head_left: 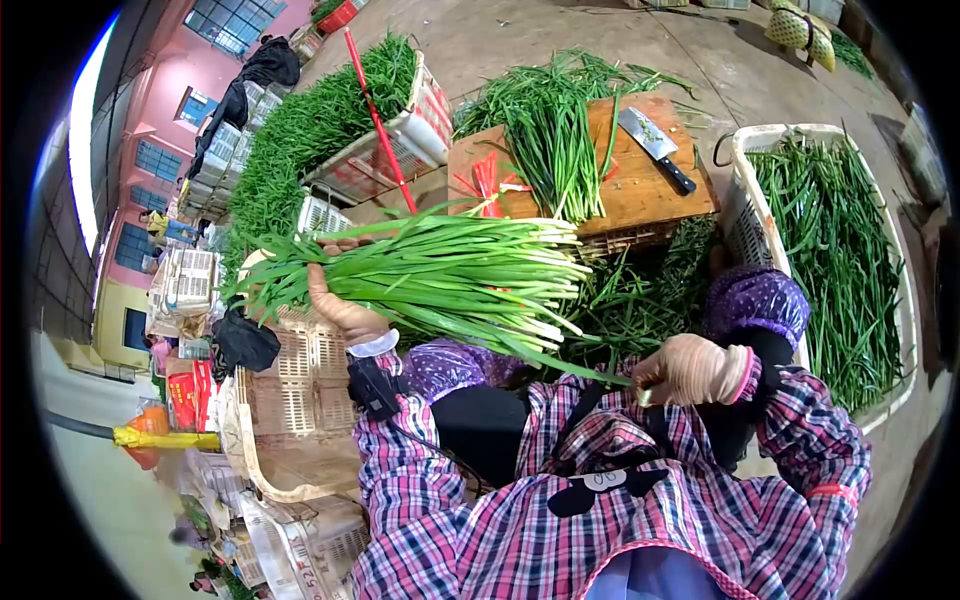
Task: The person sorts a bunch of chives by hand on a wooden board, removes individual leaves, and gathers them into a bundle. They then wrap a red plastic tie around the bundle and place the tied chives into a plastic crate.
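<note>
My left hand [340, 303], in a pale glove, is closed around a thick bunch of garlic chives [460, 270]. The bunch lies sideways above my lap, leaf tips to the left and whitish stem ends to the right. At the lower right, my gloved right hand [695, 370] pinches the end of a single long chive leaf [590, 372] that stretches to the bunch. Ahead, a wooden board [655, 205] carries another pile of chives [560, 150], a cleaver-like knife [655, 150] with a black handle, and red ties [487, 185].
On the right stands a white crate [755, 220] full of chive leaves. A heaped crate [425, 110] of chives with a red pole [378, 120] is at the upper left. A beige crate [300, 400] sits left of my knees. Loose leaves [640, 305] lie below the board.
</note>
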The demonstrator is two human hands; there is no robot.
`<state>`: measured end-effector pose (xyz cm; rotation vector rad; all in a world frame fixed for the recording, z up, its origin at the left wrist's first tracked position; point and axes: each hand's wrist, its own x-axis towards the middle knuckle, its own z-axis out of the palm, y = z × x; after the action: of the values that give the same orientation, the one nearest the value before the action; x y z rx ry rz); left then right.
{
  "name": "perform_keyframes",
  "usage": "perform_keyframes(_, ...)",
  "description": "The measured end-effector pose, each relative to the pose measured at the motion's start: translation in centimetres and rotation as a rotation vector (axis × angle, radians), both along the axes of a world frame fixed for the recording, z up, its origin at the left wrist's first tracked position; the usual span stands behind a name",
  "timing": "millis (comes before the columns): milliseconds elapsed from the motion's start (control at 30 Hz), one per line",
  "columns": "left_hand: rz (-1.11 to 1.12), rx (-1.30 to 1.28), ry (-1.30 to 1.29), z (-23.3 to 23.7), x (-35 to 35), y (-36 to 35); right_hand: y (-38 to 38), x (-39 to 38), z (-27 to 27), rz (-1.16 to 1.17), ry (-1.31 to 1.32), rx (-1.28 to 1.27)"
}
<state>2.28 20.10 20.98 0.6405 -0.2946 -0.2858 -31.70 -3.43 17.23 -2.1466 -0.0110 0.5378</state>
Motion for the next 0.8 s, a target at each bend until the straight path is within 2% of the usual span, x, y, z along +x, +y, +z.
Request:
perform_keyframes(33, -0.042, -0.043, -0.032, 0.0, 0.3, 0.5, -0.8, -0.4, 0.2, 0.085, -0.008, -0.136)
perform_keyframes(67, -0.086, -0.085, -0.064, 0.0, 0.3, 0.7, -1.1, -0.7, 0.2, 0.082, -0.149, -0.163)
perform_keyframes(133, -0.022, -0.027, -0.053, -0.1, 0.2, 0.8, -1.6, -0.6, 1.3, 0.032, -0.169, -0.375)
perform_keyframes(167, -0.033, -0.022, -0.032, -0.1, 0.2, 0.9, -1.3, -0.2, 1.4, -0.086, -0.269, -0.331)
perform_keyframes(200, -0.042, -0.016, -0.012, 0.5, -0.1, 0.8, -0.9, 0.6, 1.7, -0.088, -0.270, -0.329)
perform_keyframes(267, -0.131, -0.094, 0.013, 0.9, -0.9, 0.5, 0.2, 2.8, 2.7, -0.254, -0.657, -0.329)
perform_keyframes(367, -0.007, -0.027, -0.006, 0.4, -1.0, 0.0, 2.3, 6.1, 3.1, -0.352, -0.848, -0.478)
perform_keyframes(400, -0.008, -0.029, -0.009, 0.2, -0.7, 0.2, 2.6, 7.1, 3.4, -0.324, -0.777, -0.530)
perform_keyframes(467, 0.048, 0.123, -0.121, -0.3, -0.5, 0.6, 3.0, 8.9, 3.0, -0.316, -0.669, -0.677)
perform_keyframes(600, -0.106, -0.094, -0.012, -0.3, -1.0, 0.4, 3.5, 10.8, 0.5, -0.288, -0.627, -0.745)
perform_keyframes(633, -0.239, -0.217, 0.062, -0.1, -1.2, 0.6, 3.7, 10.9, 0.0, -0.303, -0.642, -0.758)
perform_keyframes(667, -0.240, -0.216, 0.064, -0.3, -1.1, 0.7, 3.6, 10.8, -0.1, -0.304, -0.640, -0.757)
perform_keyframes(733, -0.074, -0.066, -0.008, -0.8, -0.8, 0.7, 3.2, 10.7, 0.1, -0.239, -0.629, -0.721)
perform_keyframes(800, -0.071, -0.045, 0.022, -0.4, -1.3, 0.4, 3.2, 10.1, 0.6, -0.246, -0.624, -0.674)
